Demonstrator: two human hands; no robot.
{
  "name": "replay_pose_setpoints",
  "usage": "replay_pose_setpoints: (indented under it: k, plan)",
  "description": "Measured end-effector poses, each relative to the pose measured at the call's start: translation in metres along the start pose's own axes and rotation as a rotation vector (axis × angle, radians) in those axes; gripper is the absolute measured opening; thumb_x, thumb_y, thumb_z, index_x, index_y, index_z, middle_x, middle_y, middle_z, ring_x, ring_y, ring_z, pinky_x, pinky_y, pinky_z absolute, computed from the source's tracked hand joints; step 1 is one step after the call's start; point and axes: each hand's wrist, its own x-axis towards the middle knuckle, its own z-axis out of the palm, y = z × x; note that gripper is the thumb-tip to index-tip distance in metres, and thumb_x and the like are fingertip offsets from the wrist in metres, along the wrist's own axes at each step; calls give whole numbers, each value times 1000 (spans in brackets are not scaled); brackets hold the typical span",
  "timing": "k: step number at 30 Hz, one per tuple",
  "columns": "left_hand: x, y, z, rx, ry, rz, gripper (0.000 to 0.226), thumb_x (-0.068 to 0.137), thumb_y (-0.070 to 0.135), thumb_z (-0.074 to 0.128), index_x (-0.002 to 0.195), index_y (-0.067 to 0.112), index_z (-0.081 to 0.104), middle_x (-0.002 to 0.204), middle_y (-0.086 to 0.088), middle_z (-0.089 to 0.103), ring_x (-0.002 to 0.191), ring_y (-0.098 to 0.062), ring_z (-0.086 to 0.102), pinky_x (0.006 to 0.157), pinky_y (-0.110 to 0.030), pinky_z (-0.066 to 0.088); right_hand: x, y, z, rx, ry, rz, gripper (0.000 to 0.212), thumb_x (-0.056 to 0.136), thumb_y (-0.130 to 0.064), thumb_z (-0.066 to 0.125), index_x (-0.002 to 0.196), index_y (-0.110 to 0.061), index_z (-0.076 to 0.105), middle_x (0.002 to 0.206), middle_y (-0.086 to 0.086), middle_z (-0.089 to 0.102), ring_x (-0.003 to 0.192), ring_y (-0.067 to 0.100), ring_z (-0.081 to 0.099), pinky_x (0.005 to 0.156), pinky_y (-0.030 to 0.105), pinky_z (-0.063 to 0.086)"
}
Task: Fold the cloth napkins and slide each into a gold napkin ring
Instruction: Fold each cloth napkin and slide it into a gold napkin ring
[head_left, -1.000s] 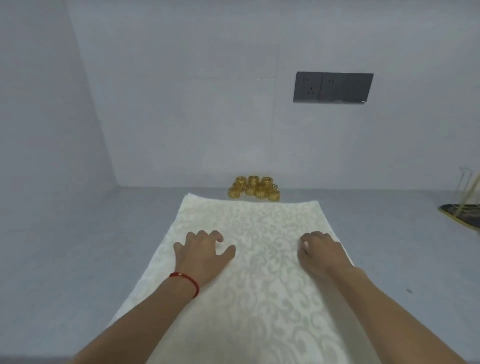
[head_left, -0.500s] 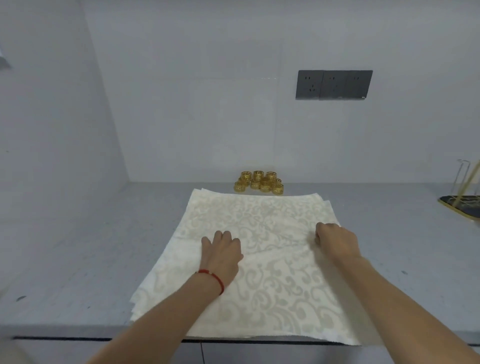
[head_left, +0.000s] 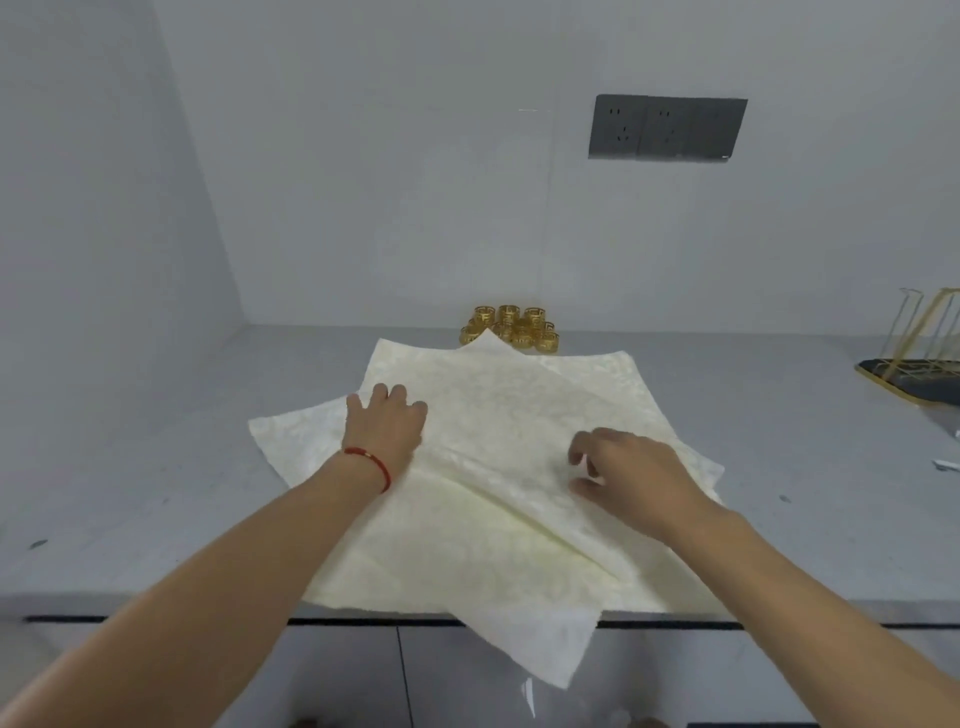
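On the grey counter (head_left: 156, 467), a stack of cream patterned cloth napkins (head_left: 519, 415) lies spread in the middle, the sheets fanned at different angles so their corners stick out separately; one near corner hangs over the counter's front edge. Just behind the napkins, against the back wall, sits a tight cluster of gold napkin rings (head_left: 511, 330), and a far corner of the top napkin rises in front of them. The left hand (head_left: 387, 428), with a red cord bracelet (head_left: 369, 462) at the wrist, lies flat on the napkins' left part, fingers straight and pressing the cloth. The right hand (head_left: 631, 467) rests on the napkins' right part with fingers bent, fingertips and thumb close together at the cloth; whether they pinch it cannot be told. Far right of the napkins, a dark tray (head_left: 914, 384) with a gold wire frame holds thin pale sticks leaning upward.
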Motion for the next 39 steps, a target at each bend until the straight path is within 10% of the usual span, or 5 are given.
replay_pose_setpoints:
  k: [14, 19, 29, 34, 39]
  plan:
    - [-165, 19, 6, -756, -47, 458, 92, 75, 77, 61, 150, 39, 24, 131, 25, 47, 121, 5, 39, 106, -15, 30, -44, -63, 24, 384, -171, -324, 36, 94, -54, 64, 78, -23, 66, 79, -5, 67, 73, 14, 60, 67, 16, 40]
    - [-155, 21, 5, -610, 60, 588, 49, 91, 55, 55, 133, 32, 49, 119, 14, 62, 107, -9, 55, 92, -30, 45, -48, -66, 24, 281, -336, -319, 37, 80, -60, 74, 103, -34, 60, 100, -15, 58, 95, 6, 54, 82, 26, 49]
    - [-157, 25, -10, -822, 66, 364, 28, 100, 40, 37, 94, 27, 61, 85, 10, 63, 80, -11, 57, 74, -38, 49, -48, -79, 2, 689, -243, -172, 14, 96, -39, 67, 97, -28, 77, 85, -22, 69, 79, -4, 61, 72, 14, 44]
    - [-162, 16, -32, -903, 131, 166, 33, 105, 29, 39, 72, 30, 34, 52, 3, 38, 47, -17, 38, 48, -25, 29, -69, -76, -6, 332, -343, -233, 73, 82, -59, 74, 142, -51, 35, 136, -27, 51, 120, -5, 49, 100, 25, 45]
    - [-175, 20, -43, -996, 45, 46, 38, 104, 33, 41, 69, 20, 37, 53, 3, 37, 49, -11, 36, 49, -23, 27, -59, -57, -11, 623, -215, -251, 25, 101, -34, 62, 78, -23, 59, 67, -13, 53, 62, 3, 46, 62, 22, 36]
